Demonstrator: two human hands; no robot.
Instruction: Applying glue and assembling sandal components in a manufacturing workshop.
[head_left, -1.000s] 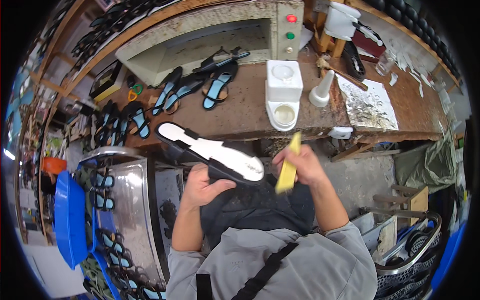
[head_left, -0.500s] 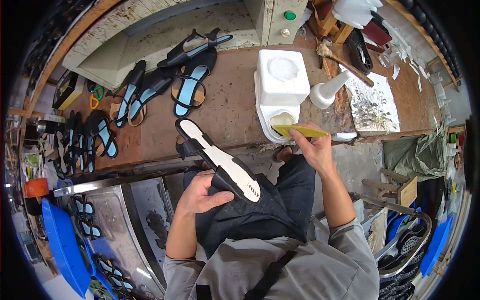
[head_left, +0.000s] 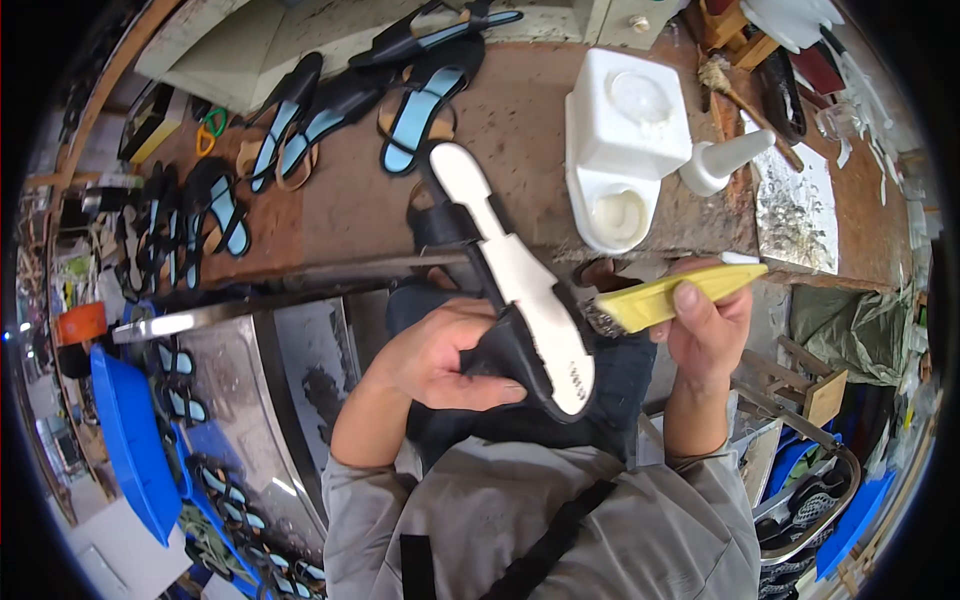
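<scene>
My left hand [head_left: 450, 355] is closed around the side of a black sandal [head_left: 548, 325], thumb stretched along its near end. The white inner sole faces up, and the toe-to-heel length slants from upper left to lower right. In my right hand [head_left: 708, 325] is a flat yellow brush [head_left: 650, 300], pinched between thumb and fingers. Its dark bristles come right up to the sandal's right edge; whether they touch it, I cannot tell. Beyond the brush stands a white plastic dispenser [head_left: 632, 115], with whitish paste in its round front cup [head_left: 618, 215].
Several black sandals with light-blue soles [head_left: 410, 130] lie on the brown bench [head_left: 345, 215]. A white cone-shaped nozzle [head_left: 730, 160], a wooden-handled tool [head_left: 755, 120] and a stained paper sheet [head_left: 797, 210] are at the right. A blue bin [head_left: 135, 445] stands lower left.
The brush has come away from the dispenser's cup, toward me, to the sandal's right edge. The sandal is raised closer and shifted right. The whole view has shifted a little.
</scene>
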